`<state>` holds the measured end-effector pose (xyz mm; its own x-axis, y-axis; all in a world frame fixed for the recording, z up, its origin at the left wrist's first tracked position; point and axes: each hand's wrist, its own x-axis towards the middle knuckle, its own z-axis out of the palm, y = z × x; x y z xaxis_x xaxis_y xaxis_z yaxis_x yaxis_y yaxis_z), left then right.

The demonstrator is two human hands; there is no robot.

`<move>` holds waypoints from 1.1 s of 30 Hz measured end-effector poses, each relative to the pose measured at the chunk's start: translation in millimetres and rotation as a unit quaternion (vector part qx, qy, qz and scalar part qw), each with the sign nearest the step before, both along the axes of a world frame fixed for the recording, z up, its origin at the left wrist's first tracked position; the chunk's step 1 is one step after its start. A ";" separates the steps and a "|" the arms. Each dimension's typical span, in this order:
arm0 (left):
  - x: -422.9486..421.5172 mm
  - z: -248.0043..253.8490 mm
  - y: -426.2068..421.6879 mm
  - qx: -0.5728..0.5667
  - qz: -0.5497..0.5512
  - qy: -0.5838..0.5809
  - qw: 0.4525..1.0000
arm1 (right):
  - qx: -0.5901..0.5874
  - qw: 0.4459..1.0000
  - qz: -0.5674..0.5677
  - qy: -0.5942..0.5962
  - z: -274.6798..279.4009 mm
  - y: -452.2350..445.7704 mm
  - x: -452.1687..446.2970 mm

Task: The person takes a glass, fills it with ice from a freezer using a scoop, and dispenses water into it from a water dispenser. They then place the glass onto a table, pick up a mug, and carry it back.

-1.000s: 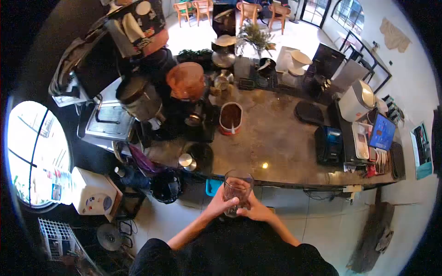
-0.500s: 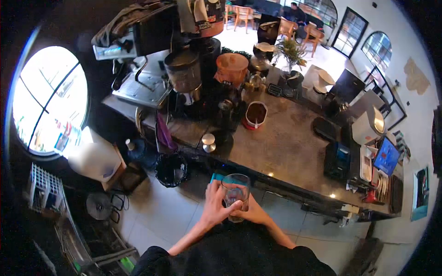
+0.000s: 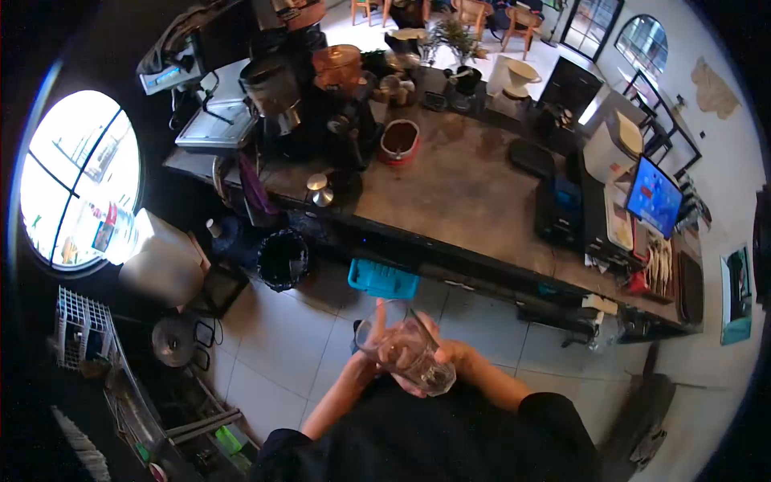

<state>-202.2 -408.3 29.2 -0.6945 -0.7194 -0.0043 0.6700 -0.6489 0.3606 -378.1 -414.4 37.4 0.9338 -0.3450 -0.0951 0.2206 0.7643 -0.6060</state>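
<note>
A clear, tilted glass (image 3: 411, 353) is held close to the body, its mouth toward the upper left and its base toward the lower right. My left hand (image 3: 368, 353) is wrapped around the mouth side, partly seen through the glass. My right hand (image 3: 448, 350) grips the glass from the right, near its base. Beyond the hands, a teal plastic crate (image 3: 383, 279) lies below the counter's edge. The glass looks empty, though its inside is partly blurred.
The counter (image 3: 450, 193) runs across the front, bearing a red-rimmed container of brown powder (image 3: 400, 141), a metal tamper (image 3: 320, 190), grinders and a monitor (image 3: 654, 197). A black-lined bin (image 3: 283, 259) and a blue bottle (image 3: 229, 234) stand at left.
The glass has gone from upright to tilted, with both hands shifting around it. The view has swung about, and more floor and the whole teal crate now show.
</note>
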 end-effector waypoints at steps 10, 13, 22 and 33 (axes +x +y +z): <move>-42.5 43.6 0.9 -0.079 -0.120 -0.181 0.973 | 0.094 0.984 -0.043 0.146 49.2 3.3 -6.6; -43.1 48.0 1.8 -0.064 -0.140 -0.216 0.964 | -0.051 0.989 0.135 -0.024 19.2 -6.9 -7.3; -19.7 60.3 -21.1 -0.102 -0.109 -0.149 0.978 | -0.149 0.976 0.156 -0.022 19.1 -15.4 -28.7; -61.8 53.4 -8.3 -0.119 -0.117 -0.259 0.951 | -0.179 0.979 0.085 -0.044 12.8 -10.1 -24.4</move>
